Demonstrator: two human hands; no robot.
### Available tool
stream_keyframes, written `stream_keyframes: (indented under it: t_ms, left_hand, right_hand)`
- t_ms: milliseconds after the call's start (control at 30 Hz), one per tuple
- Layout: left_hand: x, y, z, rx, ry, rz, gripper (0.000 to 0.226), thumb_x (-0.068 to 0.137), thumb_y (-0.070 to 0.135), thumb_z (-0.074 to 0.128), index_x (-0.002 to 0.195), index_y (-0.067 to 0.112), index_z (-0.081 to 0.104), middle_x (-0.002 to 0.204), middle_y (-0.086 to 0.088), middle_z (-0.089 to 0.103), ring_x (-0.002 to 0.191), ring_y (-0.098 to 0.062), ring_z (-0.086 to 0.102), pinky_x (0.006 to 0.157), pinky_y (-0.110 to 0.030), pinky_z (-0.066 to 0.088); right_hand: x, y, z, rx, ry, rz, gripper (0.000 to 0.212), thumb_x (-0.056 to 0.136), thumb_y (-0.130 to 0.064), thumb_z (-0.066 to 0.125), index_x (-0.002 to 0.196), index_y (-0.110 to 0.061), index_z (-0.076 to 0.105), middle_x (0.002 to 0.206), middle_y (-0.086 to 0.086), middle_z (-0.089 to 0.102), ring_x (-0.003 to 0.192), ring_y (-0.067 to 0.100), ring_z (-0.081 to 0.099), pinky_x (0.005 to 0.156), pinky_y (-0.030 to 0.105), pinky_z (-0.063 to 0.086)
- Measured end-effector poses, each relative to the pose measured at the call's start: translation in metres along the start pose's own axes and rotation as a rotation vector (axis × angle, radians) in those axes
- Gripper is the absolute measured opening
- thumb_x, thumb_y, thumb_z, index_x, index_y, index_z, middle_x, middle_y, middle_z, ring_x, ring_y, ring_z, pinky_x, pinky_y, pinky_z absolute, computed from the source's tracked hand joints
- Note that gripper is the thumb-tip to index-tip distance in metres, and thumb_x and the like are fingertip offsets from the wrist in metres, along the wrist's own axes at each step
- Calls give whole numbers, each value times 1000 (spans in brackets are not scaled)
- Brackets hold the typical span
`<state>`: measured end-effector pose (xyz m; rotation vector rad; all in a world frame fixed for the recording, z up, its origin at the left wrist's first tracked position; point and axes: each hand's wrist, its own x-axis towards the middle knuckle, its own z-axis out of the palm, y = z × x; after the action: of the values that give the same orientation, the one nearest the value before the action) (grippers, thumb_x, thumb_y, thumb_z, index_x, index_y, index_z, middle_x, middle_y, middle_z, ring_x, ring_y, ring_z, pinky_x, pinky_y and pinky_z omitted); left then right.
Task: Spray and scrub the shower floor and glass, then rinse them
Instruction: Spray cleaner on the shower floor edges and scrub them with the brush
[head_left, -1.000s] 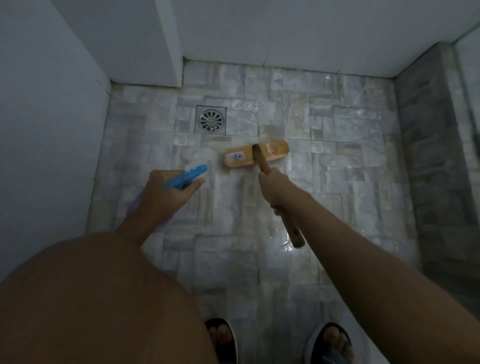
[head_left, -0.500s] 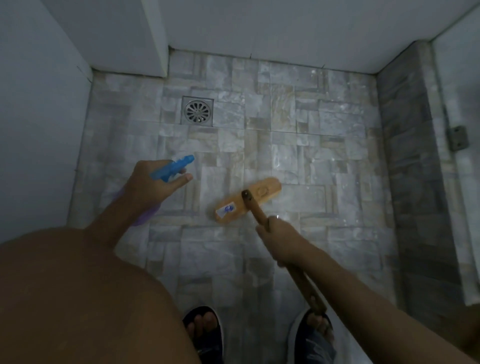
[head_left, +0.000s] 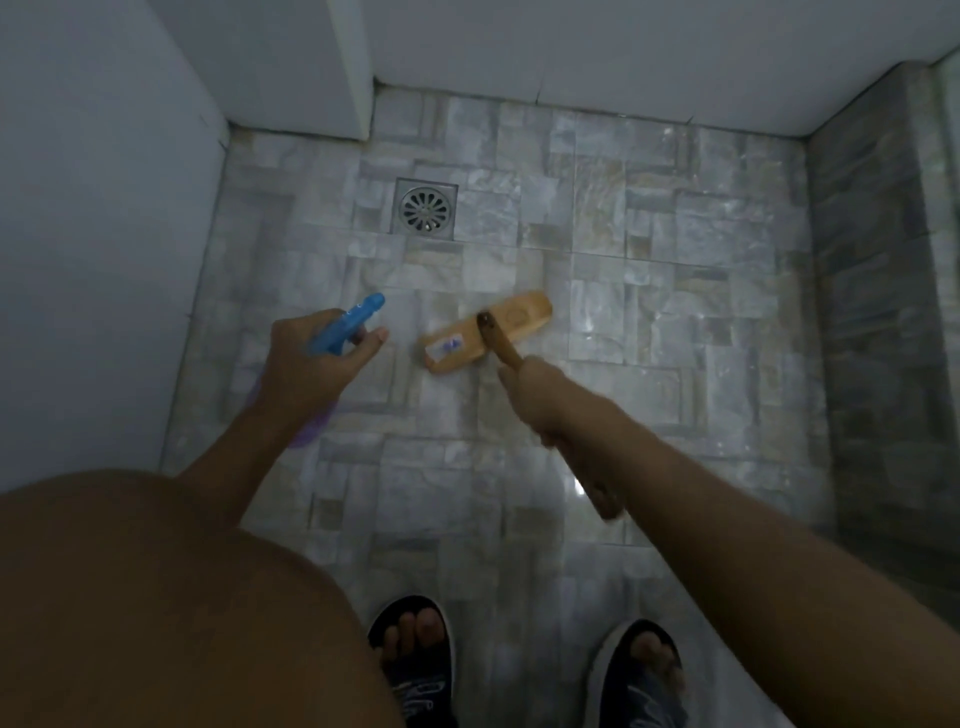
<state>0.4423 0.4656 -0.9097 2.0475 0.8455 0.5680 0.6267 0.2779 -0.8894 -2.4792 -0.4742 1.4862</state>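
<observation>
From the head camera, looking straight down, the drain (head_left: 426, 209) sits square and metal in the tiled shower floor (head_left: 675, 312), near the far white wall (head_left: 571, 62). Nearer the person than the drain and a little to its left, the left hand (head_left: 311, 369) grips a spray bottle (head_left: 348, 325): its fingers are wrapped round the neck, the forefinger is stretched forward beneath the blue spray head, and the nozzle points away from the person towards the drain's side of the floor. A patch of the purple bottle body shows below the wrist. Nearer than the drain and to its right, the wooden scrub brush (head_left: 488, 338) lies with its block flat on the tiles, angled, a small sticker on its upper face. The right hand (head_left: 545, 400) is closed tight round the brush's handle close behind the block, and the handle's free end sticks out behind the hand above the wet, shiny tiles. Far to the right of the drain, a darker stone kerb (head_left: 872, 312) runs along the floor's edge. On the near side, well apart from the drain, two feet in dark sandals (head_left: 415, 670) stand on the tiles.
</observation>
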Motion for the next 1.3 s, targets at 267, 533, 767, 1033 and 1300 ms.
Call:
stream_keyframes:
  t_ms: [267, 533, 767, 1033, 1300]
  left_hand:
    - [-12, 4, -3, 21, 28, 7, 28, 86, 24, 80, 68, 9, 65, 59, -3, 60, 51, -17, 52, 54, -18, 41]
    - [-82, -8, -33, 60, 78, -142, 14, 81, 27, 83, 81, 18, 73, 70, 3, 71, 61, -13, 62, 57, -21, 48]
    - [-137, -21, -51, 65, 118, -248, 22, 75, 33, 88, 78, 17, 73, 75, 27, 67, 52, 3, 56, 54, -17, 47]
    - [-180, -21, -63, 95, 137, -375, 23, 73, 32, 89, 84, 17, 74, 72, -3, 72, 63, -12, 65, 57, -21, 50]
    - [-169, -22, -63, 86, 172, -333, 27, 76, 22, 88, 80, 0, 72, 70, -15, 69, 57, -15, 60, 55, -27, 48]
  right_hand:
    - [-54, 62, 34, -98, -21, -32, 39, 105, -45, 37, 120, -11, 50, 99, 6, 60, 69, 9, 53, 54, 23, 39]
    - [-21, -10, 52, -333, -122, -228, 42, 106, -41, 34, 128, -7, 46, 114, 13, 57, 85, 24, 59, 65, 32, 47]
    - [-63, 84, 59, -611, -150, -225, 38, 102, -52, 37, 115, -17, 48, 102, 6, 63, 79, 17, 62, 71, 33, 52]
    - [-40, -53, 136, -549, -210, -508, 33, 107, -27, 40, 124, -2, 52, 117, 13, 59, 96, 25, 60, 68, 23, 34]
    - [-63, 53, 67, -623, -253, -314, 41, 103, -47, 38, 123, -13, 48, 95, 0, 53, 65, 8, 47, 52, 21, 31]
